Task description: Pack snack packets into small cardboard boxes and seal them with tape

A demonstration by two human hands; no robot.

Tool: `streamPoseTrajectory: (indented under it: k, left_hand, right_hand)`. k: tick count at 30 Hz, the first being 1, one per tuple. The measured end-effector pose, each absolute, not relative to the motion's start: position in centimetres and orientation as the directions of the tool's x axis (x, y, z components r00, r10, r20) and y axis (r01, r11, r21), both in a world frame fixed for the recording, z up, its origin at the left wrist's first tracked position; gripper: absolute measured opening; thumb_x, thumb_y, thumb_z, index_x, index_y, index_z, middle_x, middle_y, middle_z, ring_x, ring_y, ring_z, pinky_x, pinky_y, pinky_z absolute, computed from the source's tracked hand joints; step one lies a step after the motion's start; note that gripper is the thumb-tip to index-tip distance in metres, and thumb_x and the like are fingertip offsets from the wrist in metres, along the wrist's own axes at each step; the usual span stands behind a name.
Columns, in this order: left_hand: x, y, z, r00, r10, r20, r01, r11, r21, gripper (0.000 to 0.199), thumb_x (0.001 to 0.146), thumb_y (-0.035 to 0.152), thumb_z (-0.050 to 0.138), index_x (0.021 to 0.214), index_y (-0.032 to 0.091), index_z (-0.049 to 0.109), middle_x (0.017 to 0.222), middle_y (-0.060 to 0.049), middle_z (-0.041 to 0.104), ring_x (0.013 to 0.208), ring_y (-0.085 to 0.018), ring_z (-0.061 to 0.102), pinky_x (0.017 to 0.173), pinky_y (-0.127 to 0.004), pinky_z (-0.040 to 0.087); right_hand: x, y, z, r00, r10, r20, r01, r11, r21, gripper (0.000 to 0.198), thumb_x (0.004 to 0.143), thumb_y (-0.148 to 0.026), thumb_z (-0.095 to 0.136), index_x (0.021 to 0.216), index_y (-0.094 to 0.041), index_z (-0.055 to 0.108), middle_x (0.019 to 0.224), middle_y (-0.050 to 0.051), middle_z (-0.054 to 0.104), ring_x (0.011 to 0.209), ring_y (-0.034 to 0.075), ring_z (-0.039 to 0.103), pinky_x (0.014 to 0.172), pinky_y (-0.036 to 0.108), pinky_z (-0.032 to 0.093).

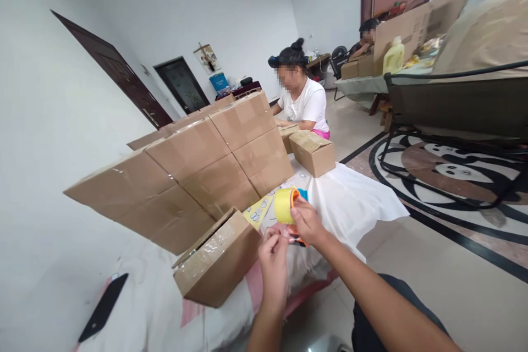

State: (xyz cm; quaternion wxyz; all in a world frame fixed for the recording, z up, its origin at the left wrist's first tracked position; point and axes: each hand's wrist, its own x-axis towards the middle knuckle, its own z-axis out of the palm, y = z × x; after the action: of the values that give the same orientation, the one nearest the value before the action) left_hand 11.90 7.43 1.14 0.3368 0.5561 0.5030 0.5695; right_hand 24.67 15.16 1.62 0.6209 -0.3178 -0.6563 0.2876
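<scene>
My right hand (307,223) is closed around a tape dispenser with orange parts (294,193) carrying a wide yellow roll of tape (283,206). Just below the roll, my left hand (274,247) has its thumb and fingertips pinched together close to the dispenser's lower end; what lies between them is too small to make out. A cardboard box (225,264) with shiny clear tape along its top rests on the bed cover, left of my hands. Behind it rises a wall of stacked cardboard boxes (206,165).
Another cardboard box (313,154) lies beyond my hands on the white sheet (350,192). A person in a white shirt (307,102) sits behind the boxes. A dark phone-like slab (103,308) lies at lower left. A folding bed (457,102) stands at right.
</scene>
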Motion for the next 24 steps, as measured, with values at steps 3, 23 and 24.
streamPoseTrajectory:
  k: [3, 23, 24]
  left_hand:
    - [11.1, 6.2, 1.1, -0.208, 0.954, 0.217, 0.142, -0.190, 0.972, 0.048, 0.086, 0.064, 0.065, 0.064, 0.022, 0.059, 0.079, -0.005, 0.052, 0.080, -0.020, 0.051, 0.077, -0.034, 0.044]
    - [10.4, 3.7, -1.4, -0.228, 0.954, 0.193, 0.203, -0.147, 0.968, 0.051, 0.081, 0.061, 0.068, 0.057, 0.016, 0.067, 0.072, -0.001, 0.047, 0.074, -0.017, 0.049, 0.072, -0.028, 0.039]
    - [10.3, 3.5, -1.9, -0.217, 0.960, 0.178, 0.214, -0.131, 0.968, 0.053, 0.081, 0.064, 0.068, 0.057, 0.016, 0.067, 0.071, -0.002, 0.047, 0.073, -0.017, 0.050, 0.071, -0.028, 0.039]
  right_hand:
    - [25.0, 15.8, 1.7, -0.147, 0.649, 0.747, 0.191, 0.759, -0.622, 0.058, 0.104, -0.053, 0.029, 0.059, -0.023, 0.050, 0.063, 0.005, 0.060, 0.066, 0.021, 0.055, 0.084, 0.042, 0.042]
    - [23.9, 18.3, 2.7, 0.251, 0.859, 0.445, -0.067, 0.474, -0.878, 0.065, 0.097, -0.073, 0.034, 0.064, -0.021, 0.054, 0.058, 0.002, 0.052, 0.054, 0.016, 0.046, 0.054, 0.030, 0.038]
    - [24.3, 18.7, 2.7, 0.255, 0.875, 0.411, -0.102, 0.447, -0.889, 0.065, 0.094, -0.075, 0.036, 0.064, -0.021, 0.055, 0.057, 0.001, 0.053, 0.054, 0.016, 0.047, 0.053, 0.030, 0.039]
